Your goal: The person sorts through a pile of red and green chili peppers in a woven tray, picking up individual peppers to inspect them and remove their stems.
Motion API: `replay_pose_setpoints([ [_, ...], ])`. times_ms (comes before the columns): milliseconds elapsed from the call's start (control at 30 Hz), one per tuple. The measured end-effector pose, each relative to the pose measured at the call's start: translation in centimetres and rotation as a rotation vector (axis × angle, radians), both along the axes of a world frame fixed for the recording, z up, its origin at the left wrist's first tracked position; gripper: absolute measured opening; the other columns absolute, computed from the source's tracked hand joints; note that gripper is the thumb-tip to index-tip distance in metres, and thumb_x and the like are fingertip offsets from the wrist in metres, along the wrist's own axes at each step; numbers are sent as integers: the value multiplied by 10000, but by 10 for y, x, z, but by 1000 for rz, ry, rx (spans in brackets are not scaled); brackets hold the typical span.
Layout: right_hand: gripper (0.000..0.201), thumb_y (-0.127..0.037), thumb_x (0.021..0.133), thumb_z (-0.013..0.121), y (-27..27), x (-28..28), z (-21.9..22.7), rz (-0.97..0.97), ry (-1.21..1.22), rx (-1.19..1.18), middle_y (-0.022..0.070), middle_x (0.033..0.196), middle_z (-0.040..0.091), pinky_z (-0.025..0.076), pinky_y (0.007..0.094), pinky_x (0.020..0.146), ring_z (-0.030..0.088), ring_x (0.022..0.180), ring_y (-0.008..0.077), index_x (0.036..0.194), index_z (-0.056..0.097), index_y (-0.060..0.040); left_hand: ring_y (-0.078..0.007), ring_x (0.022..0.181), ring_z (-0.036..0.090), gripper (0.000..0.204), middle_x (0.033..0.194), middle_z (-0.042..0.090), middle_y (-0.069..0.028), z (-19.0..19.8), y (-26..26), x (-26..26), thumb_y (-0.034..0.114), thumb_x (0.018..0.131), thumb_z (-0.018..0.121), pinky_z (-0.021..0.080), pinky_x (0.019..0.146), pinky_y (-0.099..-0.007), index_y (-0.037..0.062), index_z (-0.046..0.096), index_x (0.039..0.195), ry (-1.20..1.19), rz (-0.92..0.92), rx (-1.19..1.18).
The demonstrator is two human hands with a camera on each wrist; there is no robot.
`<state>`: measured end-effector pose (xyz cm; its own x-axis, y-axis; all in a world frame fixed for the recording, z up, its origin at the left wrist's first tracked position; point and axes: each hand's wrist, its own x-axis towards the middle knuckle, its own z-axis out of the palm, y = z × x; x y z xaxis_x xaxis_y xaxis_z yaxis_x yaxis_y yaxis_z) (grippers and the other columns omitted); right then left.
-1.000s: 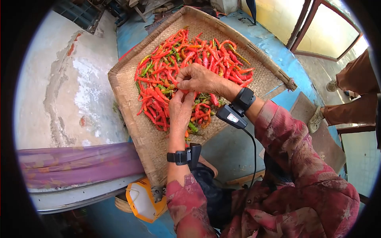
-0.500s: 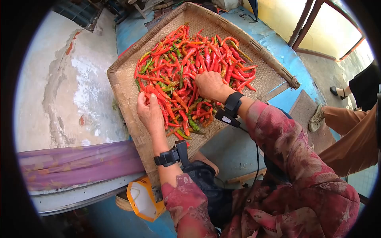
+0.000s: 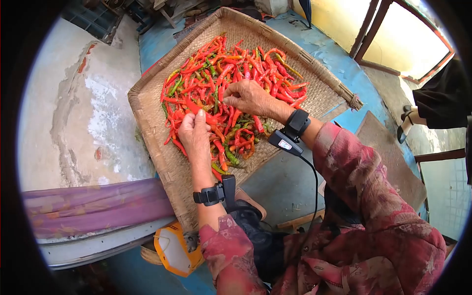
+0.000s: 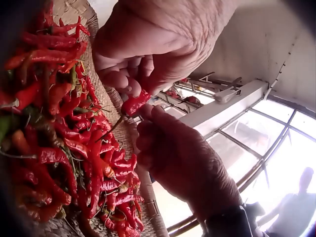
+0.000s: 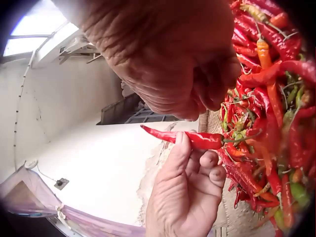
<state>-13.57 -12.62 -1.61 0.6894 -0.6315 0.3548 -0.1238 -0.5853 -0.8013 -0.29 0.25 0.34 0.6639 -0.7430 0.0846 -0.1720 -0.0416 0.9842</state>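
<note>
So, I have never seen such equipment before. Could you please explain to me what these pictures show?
There is no machine working here, only someone's bare left hand and right hand. The widest picture comes from a camera worn on the head, looking forward and down. The two closer ones come from small black cameras strapped to the wrists, each showing that hand's work. The woven tray bears a loose pile of peppers, mostly red, with some green. The left hand holds one red pepper between thumb and fingers. The right hand is close by, above the pile, its fingers bent; I cannot tell whether it holds anything.
</note>
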Motion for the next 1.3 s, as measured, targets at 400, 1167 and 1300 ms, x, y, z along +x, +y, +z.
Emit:
replay_pose_setpoints([
  [400,245,-250,685,656,1,9,-45,-230,530,-362,171,667,605,495,446,560,628,678,343,729,568,-25,-70,539,503,200,686,585,-18,-10,17,49,129,870,551,408,488,-220,-18,605,995,-188,202,98],
  [1167,160,-79,748,586,13,20,-38,31,422,-376,127,809,621,505,389,608,627,755,304,907,600,-61,-49,558,484,201,672,539,1,0,8,25,197,897,543,415,487,-192,3,579,939,56,100,9],
  [1300,94,-104,756,578,22,25,-37,18,532,-548,129,875,623,509,412,596,644,784,287,829,609,-54,-72,633,510,381,837,565,-55,-8,12,34,153,886,547,444,523,-206,-51,471,1198,9,144,-2],
])
